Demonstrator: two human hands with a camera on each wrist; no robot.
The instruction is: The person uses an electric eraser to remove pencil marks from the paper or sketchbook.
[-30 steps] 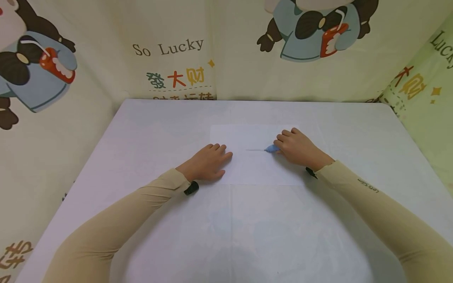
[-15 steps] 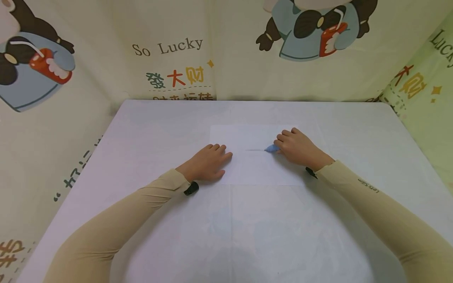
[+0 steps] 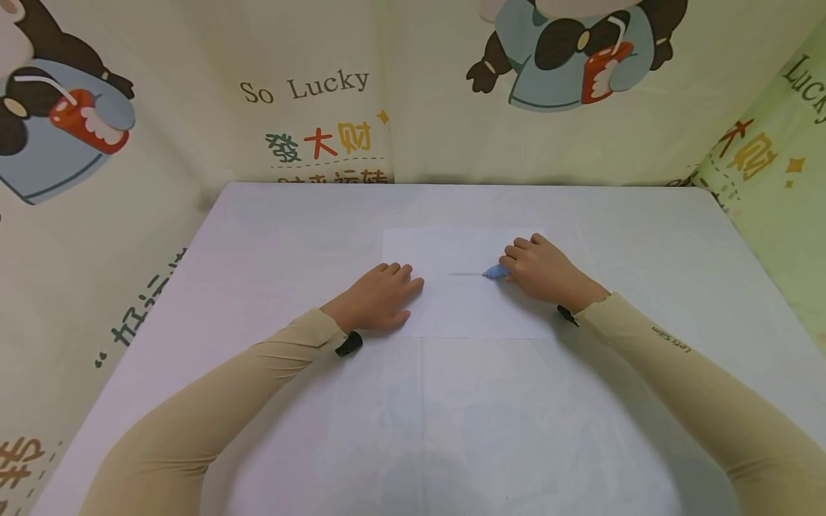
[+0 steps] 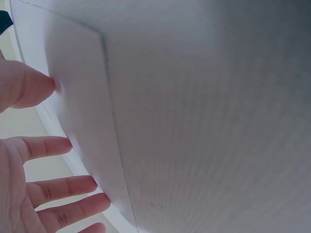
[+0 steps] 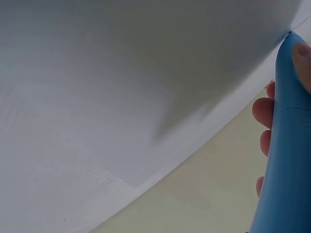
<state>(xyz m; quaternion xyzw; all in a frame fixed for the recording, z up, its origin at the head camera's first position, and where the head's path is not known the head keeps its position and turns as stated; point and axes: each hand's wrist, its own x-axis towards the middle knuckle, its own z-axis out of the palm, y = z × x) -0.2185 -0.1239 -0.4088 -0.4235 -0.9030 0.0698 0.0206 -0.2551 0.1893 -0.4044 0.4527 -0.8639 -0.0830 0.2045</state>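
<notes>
Nothing is seen moved since earlier: sheet (image 3: 461, 287) pinned flat by left hand (image 3: 377, 299), blue tool (image 3: 495, 271) gripped by right hand (image 3: 545, 272) at frame centre; a steady stroke is judged next.

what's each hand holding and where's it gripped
The right hand grips a blue pen round its barrel, near the tip. The left hand holds nothing; it rests flat on the white paper.

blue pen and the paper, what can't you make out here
- Blue pen: in the head view the right hand covers all but its front end; the right wrist view cuts it off at the bottom edge.
- Its tip: too thin and faint in the head view to tell whether it touches the paper.
- Left hand: it hides the paper's left edge in the head view.
</notes>
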